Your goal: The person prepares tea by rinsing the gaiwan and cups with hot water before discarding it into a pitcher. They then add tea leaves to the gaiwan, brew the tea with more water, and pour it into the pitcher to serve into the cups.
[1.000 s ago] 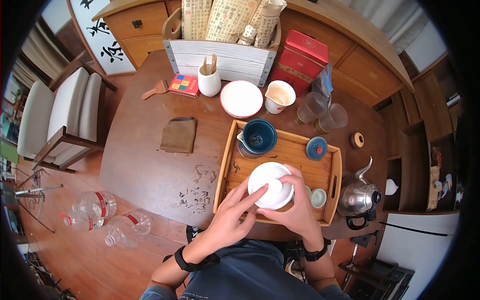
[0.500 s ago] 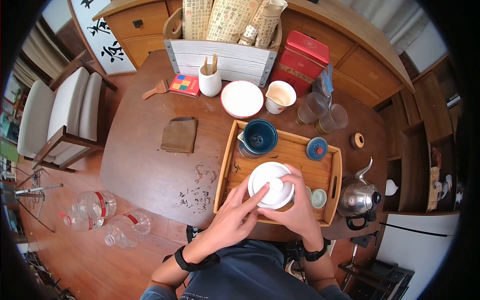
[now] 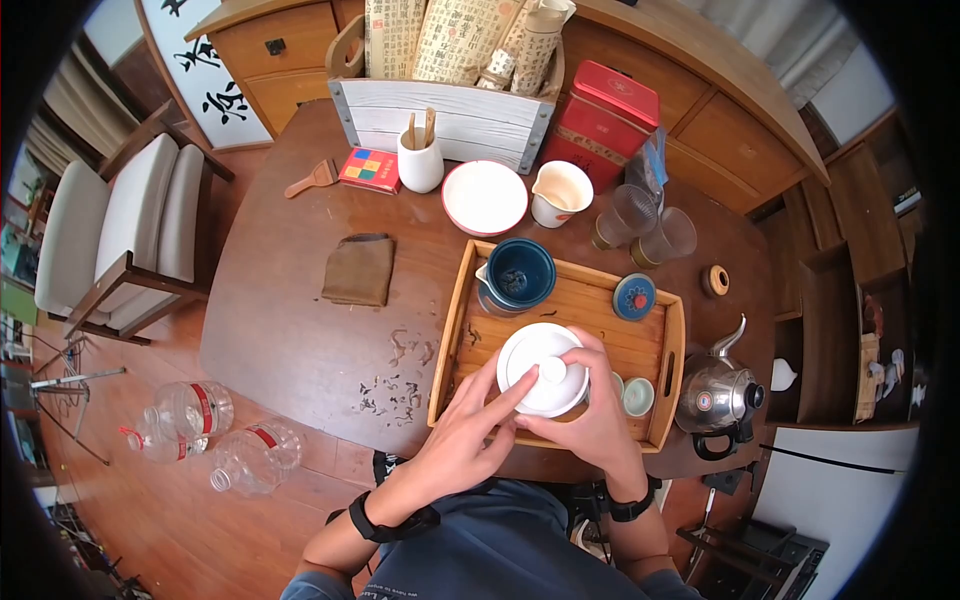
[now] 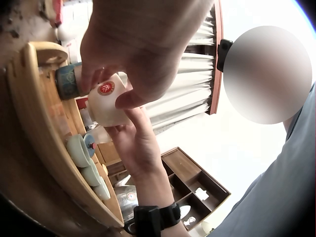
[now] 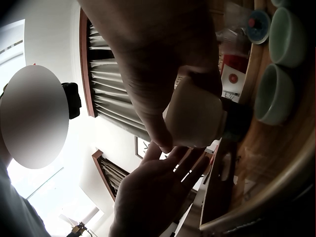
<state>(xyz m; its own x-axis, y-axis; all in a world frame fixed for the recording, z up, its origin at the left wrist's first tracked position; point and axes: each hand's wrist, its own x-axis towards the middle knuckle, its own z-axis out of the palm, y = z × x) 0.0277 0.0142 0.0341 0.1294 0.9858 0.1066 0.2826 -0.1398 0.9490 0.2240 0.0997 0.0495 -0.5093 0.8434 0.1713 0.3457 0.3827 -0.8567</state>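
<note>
A white lidded gaiwan [image 3: 522,350] is held above the wooden tray's near side by both hands. In the head view my right hand [image 3: 598,415] grips its right side, with the index finger on the lid's knob [image 3: 552,369]. My left hand [image 3: 465,435] holds the left side, its index finger lying on the lid near the knob. The left wrist view shows a red round emblem [image 4: 106,88] on the bowl, with left thumb and fingers around it. From the right wrist, the gaiwan [image 5: 195,111] appears tilted, rim hidden by the right hand.
On the tray [image 3: 590,270] stand a dark blue spouted pot [image 3: 518,275], a blue lid [image 3: 634,297] and pale green cups [image 3: 637,397]. A steel kettle [image 3: 712,395] stands right. Loose tea leaves [image 3: 390,400] and a folded brown cloth [image 3: 358,272] lie left; a white bowl [image 3: 484,197] sits behind.
</note>
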